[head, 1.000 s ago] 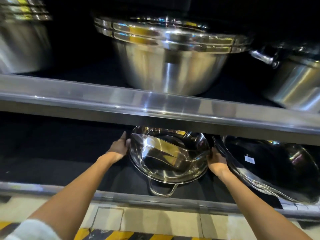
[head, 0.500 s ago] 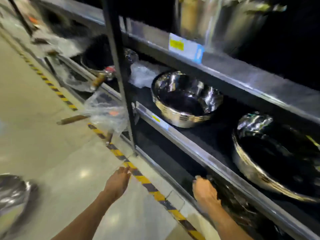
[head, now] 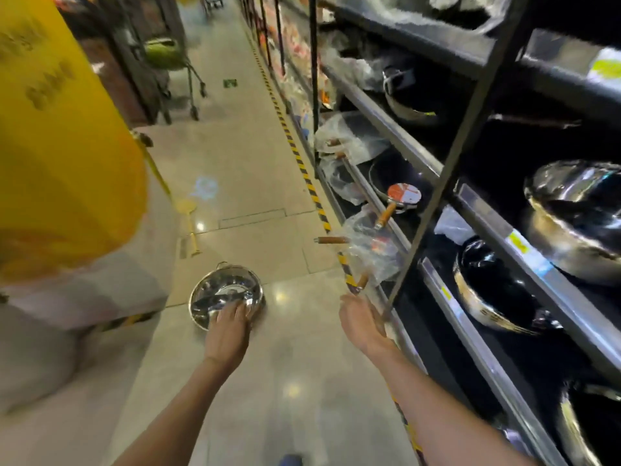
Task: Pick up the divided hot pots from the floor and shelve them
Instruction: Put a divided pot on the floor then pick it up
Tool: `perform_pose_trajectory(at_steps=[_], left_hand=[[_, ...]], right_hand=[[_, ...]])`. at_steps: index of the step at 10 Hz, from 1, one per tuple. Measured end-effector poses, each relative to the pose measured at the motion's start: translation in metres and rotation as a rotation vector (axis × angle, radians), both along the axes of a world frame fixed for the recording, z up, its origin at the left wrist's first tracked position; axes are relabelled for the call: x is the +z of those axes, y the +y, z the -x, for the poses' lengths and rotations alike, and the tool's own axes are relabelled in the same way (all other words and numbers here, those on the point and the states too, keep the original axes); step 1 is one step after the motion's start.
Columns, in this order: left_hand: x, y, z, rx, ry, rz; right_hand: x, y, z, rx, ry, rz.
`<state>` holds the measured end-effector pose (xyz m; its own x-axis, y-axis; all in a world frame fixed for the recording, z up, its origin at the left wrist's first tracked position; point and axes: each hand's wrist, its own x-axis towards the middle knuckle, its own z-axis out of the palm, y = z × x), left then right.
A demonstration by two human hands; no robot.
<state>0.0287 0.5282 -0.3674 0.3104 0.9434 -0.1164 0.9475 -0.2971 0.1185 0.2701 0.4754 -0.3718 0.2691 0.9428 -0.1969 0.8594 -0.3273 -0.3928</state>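
Observation:
A shiny steel divided hot pot (head: pixel 221 290) with a loop handle stands on the beige floor of the aisle. My left hand (head: pixel 228 327) stretches out to it, its fingers apart and lying over the pot's near rim; whether they touch the rim is unclear from the blur. My right hand (head: pixel 363 324) hovers open and holds nothing, close to the front edge of the bottom shelf (head: pixel 433 280). Steel bowls (head: pixel 578 213) and a dark steel pot (head: pixel 487 290) sit on the shelves at the right.
A black shelf upright (head: pixel 447 176) rises beside my right hand. Bagged pans with wooden handles (head: pixel 366 247) stick out over the yellow-black floor tape (head: pixel 302 169). A yellow and white pillar (head: pixel 67 196) stands at the left. A wooden-handled utensil (head: pixel 190 223) lies on the floor; a cart (head: pixel 171 62) stands farther off.
Both hands have let go of the hot pot on the bottom shelf and pulled away. My view has swung left to the aisle, and my left hand has reached a pot on the floor.

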Motion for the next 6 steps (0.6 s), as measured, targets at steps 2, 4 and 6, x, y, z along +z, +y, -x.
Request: perform_pose_trajectory(at_steps=[2,4,6], left_hand=[[0.044,-0.036,0.083,0.148,-0.095,-0.041],[0.05,-0.053,0.147,0.25,-0.036,0.008],[0.041,-0.053,0.19,0.275,-0.014,0.033]], right_hand=[[0.04,-0.002,0.074,0.214,0.023,-0.04],[0.049,-0.004,0.124,0.295,0.013,-0.031],[0.05,-0.002,0.162,0.278,0.031,0.0]])
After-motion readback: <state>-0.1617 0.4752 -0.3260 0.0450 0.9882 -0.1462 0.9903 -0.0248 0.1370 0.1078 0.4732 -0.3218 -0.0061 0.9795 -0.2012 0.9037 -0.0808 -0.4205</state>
